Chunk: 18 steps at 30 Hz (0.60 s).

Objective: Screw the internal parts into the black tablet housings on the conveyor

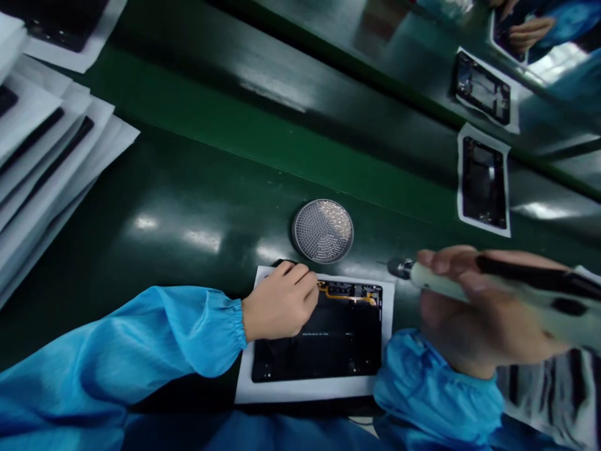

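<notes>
A black tablet housing [323,351] lies on a white sheet [267,391] in front of me, with an orange flex cable [347,297] along its upper edge. My left hand [282,304] rests over its upper left part, fingers curled down; what lies under the fingertips is hidden, though a bit of something black shows beside them. An electric screwdriver [446,280], pale with a dark lever, is wrapped in my right hand [483,307]. It is held right of the tablet housing, blurred, its tip pointing left. Beyond the housing stands a round ridged screw tray [323,232] with small shiny screws.
Stacked white sheets with black panels [56,163] rise at the left. Two more housings [483,181] lie on sheets at the back right. Another person's hand [530,32] works at the top right. At the lower right is another stack [549,394].
</notes>
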Motion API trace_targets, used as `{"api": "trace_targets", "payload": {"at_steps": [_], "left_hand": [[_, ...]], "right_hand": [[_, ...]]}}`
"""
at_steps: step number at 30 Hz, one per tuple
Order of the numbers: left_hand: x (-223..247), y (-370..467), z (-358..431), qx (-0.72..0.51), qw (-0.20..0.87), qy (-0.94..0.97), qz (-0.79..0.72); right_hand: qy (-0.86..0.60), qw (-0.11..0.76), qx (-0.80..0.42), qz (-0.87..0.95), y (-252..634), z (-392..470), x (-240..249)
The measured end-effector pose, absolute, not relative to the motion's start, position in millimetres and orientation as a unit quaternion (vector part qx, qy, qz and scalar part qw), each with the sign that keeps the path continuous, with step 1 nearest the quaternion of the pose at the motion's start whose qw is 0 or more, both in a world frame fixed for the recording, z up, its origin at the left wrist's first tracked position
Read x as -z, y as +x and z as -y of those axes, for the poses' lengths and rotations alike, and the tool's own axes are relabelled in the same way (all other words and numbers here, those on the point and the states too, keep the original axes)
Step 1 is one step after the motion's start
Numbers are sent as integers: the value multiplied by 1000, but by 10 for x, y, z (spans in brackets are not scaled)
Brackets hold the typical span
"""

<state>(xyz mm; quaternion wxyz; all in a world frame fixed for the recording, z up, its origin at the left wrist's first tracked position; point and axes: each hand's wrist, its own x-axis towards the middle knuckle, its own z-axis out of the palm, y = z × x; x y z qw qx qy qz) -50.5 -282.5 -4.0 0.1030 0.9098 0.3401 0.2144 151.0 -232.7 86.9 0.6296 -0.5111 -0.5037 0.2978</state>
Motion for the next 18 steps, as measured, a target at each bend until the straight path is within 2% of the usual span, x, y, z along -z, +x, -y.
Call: {"api": "trace_targets", "payload": {"at_steps": [3,8,14,18], "left_hand": [[33,-524,2816,-218,115,905,-345],[13,-542,2793,-187,134,892,-389],[-47,-526,2734,-121,122,882,-439],[-70,-498,2741,-88,76,890,-441]], "right_hand": [[-531,649,-225,497,1714,2141,-877],[-484,721,-120,481,1974,1977,-776],[-468,721,-88,503,2059,2009,-863],[-485,725,-73,484,2067,2070,-964]]}}
